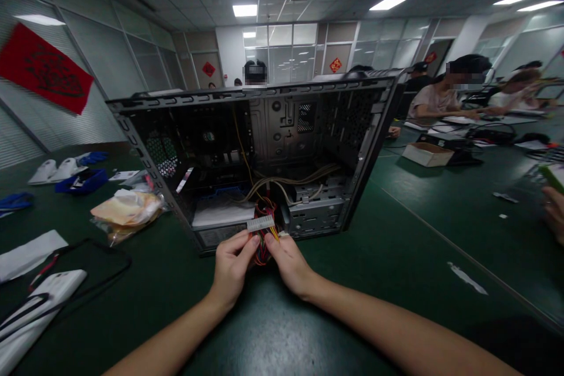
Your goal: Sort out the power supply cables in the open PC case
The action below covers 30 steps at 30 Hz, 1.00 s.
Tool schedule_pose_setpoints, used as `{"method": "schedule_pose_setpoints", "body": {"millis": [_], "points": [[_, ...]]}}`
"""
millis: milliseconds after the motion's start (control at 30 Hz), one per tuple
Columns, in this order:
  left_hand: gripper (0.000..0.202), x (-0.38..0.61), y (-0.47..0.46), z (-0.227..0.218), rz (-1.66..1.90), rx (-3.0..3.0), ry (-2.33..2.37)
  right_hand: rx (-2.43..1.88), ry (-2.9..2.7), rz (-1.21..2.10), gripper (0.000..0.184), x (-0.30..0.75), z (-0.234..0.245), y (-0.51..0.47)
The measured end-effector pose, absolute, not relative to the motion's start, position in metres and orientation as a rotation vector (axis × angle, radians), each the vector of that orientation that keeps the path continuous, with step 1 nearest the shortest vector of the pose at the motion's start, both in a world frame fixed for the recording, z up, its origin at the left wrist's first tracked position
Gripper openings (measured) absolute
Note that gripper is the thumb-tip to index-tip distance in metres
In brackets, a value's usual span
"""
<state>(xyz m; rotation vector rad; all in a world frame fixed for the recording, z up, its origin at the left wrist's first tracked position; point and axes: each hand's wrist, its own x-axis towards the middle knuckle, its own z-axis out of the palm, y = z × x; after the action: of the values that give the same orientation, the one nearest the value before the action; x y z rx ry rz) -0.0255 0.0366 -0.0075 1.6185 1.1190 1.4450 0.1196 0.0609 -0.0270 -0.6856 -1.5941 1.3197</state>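
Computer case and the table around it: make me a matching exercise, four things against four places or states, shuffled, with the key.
Things
1. pale connector
2. computer case
3. small carton
4. red banner

Places or states
A. on the green table, to the right of the case in the picture
B. up at the far left of the picture, dark lettering on it
C. at the fingertips of the left hand and the right hand
D. standing with its open side toward the camera

Pairs: 1-C, 2-D, 3-A, 4-B
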Motion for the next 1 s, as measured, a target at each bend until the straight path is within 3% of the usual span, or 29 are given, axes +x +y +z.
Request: {"method": "schedule_pose_setpoints", "body": {"millis": [433, 1000], "points": [[0.038, -0.019, 0.033, 0.011, 1.36, 1.897, 1.086, -0.623, -1.676, 1.199, 0.062, 0.125, -0.03, 0.063], [0.027, -0.019, 0.029, 0.002, 1.43, 1.776, 1.159, -0.614, -1.783, 1.048, 0.061, 0.125, -0.029, 0.062]]}}
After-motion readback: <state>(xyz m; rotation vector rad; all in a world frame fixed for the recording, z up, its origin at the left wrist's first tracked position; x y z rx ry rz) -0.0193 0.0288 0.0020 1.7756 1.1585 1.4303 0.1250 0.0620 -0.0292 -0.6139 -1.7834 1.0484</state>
